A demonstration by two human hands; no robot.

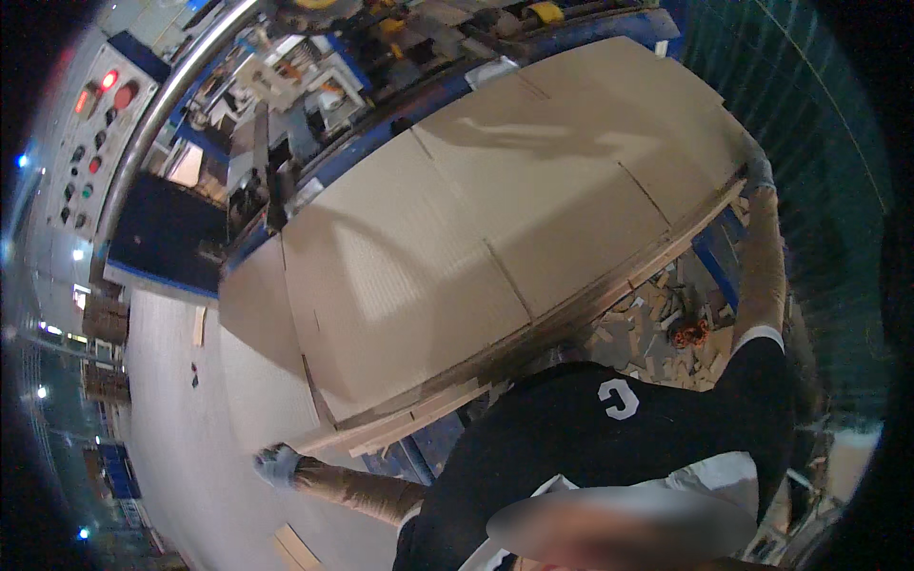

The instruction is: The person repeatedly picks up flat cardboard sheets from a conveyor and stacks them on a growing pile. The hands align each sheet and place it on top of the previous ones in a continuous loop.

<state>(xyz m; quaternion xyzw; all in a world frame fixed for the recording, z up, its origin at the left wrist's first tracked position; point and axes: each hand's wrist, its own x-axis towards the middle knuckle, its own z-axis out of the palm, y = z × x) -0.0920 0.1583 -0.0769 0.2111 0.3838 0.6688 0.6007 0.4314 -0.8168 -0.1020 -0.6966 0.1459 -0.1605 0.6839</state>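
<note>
A large brown cardboard sheet [447,238] with slots and crease lines lies in front of me, its far side against a machine. The edges of more cardboard show under its near side. My right hand [759,169], in a grey glove, is closed on the sheet's right end, with the fingers partly hidden. My left hand [276,466], also gloved, is beside the near left corner, by the end of a protruding cardboard edge. Its fingers are too blurred to tell whether they grip it. Brown sleeves cover both forearms.
Beyond the sheet stands a blue-framed machine [314,186]. A control panel [100,133] with buttons and lit red lamps is at far left, behind a curved metal rail [171,100]. Cardboard scraps [657,328] litter the floor below. Green netting [809,105] hangs at right.
</note>
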